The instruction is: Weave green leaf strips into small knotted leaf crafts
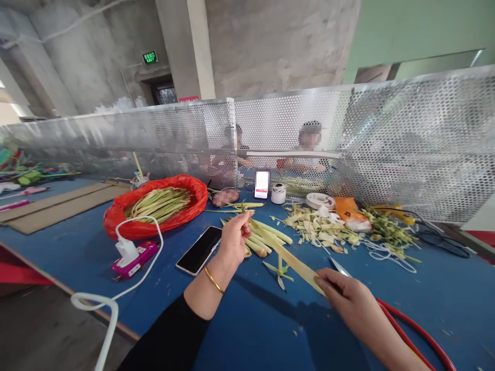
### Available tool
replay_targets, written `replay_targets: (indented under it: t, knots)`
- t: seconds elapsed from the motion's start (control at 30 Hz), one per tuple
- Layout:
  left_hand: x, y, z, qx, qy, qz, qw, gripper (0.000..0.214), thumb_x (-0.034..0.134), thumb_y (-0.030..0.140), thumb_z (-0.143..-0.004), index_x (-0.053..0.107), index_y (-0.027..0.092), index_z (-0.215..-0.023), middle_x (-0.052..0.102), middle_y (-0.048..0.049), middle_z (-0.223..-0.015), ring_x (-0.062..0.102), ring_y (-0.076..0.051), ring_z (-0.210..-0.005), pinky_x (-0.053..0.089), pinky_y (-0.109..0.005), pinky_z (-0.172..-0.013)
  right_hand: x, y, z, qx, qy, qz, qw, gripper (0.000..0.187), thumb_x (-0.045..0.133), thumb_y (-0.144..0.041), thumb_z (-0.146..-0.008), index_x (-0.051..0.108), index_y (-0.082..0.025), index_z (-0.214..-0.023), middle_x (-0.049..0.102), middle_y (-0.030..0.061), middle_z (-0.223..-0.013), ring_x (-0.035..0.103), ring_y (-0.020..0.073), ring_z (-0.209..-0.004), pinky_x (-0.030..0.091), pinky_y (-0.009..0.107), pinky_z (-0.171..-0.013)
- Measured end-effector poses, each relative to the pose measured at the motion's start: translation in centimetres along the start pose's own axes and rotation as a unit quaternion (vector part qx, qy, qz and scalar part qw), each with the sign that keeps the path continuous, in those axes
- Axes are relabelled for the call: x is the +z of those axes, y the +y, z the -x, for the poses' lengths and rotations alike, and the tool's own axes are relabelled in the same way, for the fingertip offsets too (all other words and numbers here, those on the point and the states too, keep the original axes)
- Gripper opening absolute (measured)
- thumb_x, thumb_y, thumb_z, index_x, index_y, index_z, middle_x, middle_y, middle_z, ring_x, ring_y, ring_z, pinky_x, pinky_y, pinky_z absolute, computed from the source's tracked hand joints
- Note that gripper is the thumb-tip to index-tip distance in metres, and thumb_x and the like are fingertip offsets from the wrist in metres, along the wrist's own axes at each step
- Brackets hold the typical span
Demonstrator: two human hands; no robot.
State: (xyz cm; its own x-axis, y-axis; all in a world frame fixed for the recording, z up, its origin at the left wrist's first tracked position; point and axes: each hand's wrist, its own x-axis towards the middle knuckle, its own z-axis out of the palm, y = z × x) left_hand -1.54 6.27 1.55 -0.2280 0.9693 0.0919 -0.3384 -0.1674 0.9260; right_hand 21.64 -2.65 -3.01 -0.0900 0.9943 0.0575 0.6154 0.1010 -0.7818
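Observation:
A long, pale yellow-green leaf strip stretches between my two hands above the table. My left hand is closed, pinching its far end. The nearer end is pinched between the thumb and fingers of my right hand. Thick pale-green stalks lie behind the strip, partly hidden by my left hand. A small knotted leaf piece rests on the table below the strip. Scissors with red handles lie beneath my right hand and forearm, with a blade showing beyond the fingers.
A red bag of thin green stalks stands left, near a black-screened phone and a purple power strip. Leaf scraps and a tape roll lie back right. A perforated metal screen borders the blue table; people sit behind it.

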Motion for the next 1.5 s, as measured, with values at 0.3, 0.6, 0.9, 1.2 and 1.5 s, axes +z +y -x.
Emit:
replay_targets:
  t: [0.3,0.6,0.9,1.2,1.5]
  knots:
    - [-1.1,0.1,-1.7,0.164,0.062,-0.255,0.951,0.022,0.067,0.032,-0.071,0.058,0.019,-0.055,0.044,0.0029,-0.054,0.038,-0.014,-0.059,0.027,-0.025,-0.058,-0.4,-1.1,0.9,-0.114,0.063,0.091,0.987,0.031,0.038,-0.035,-0.095,0.054,-0.023,-0.072,0.055,0.0015,-0.068,0.052,0.0172,-0.061,0.035,0.026,-0.057]
    - [-0.7,0.2,-3.2,0.213,0.093,-0.398,0.888,0.032,0.061,0.027,-0.074,0.043,0.021,-0.049,0.039,0.0029,-0.052,0.035,-0.016,-0.059,0.022,-0.028,-0.059,1.1,-1.4,1.9,-0.252,0.201,0.292,0.900,0.026,0.037,-0.006,-0.090,0.057,-0.020,-0.081,0.054,0.0023,-0.070,0.046,0.0175,-0.057,0.026,0.030,-0.056]
    - [1.5,-0.9,-5.9,0.132,0.090,-0.356,0.921,0.026,0.056,0.026,-0.077,0.046,0.022,-0.053,0.045,0.0017,-0.051,0.050,-0.019,-0.065,0.027,-0.027,-0.056,0.3,-1.9,2.1,-0.242,0.227,0.345,0.878,0.029,0.045,0.007,-0.074,0.053,-0.020,-0.075,0.055,0.0031,-0.069,0.045,0.0181,-0.058,0.025,0.031,-0.058]
    - [1.9,-0.3,-8.4,-0.069,-0.099,-0.260,0.958,0.030,0.057,0.034,-0.090,0.058,0.015,-0.114,0.061,-0.0086,-0.113,0.061,-0.020,-0.095,0.053,-0.040,-0.080,-0.2,-1.3,1.1,-0.159,0.182,0.374,0.895,0.029,0.048,0.008,-0.073,0.054,-0.020,-0.074,0.058,0.0040,-0.072,0.049,0.0178,-0.056,0.022,0.032,-0.055]
    - [0.6,0.0,-9.0,-0.112,-0.140,-0.263,0.948,0.035,0.057,0.033,-0.090,0.055,0.016,-0.121,0.058,-0.0100,-0.121,0.060,-0.022,-0.101,0.052,-0.043,-0.084,0.2,-1.3,1.2,-0.179,0.173,0.335,0.908,0.029,0.048,0.008,-0.072,0.054,-0.020,-0.073,0.058,0.0028,-0.072,0.050,0.0177,-0.057,0.023,0.030,-0.055]
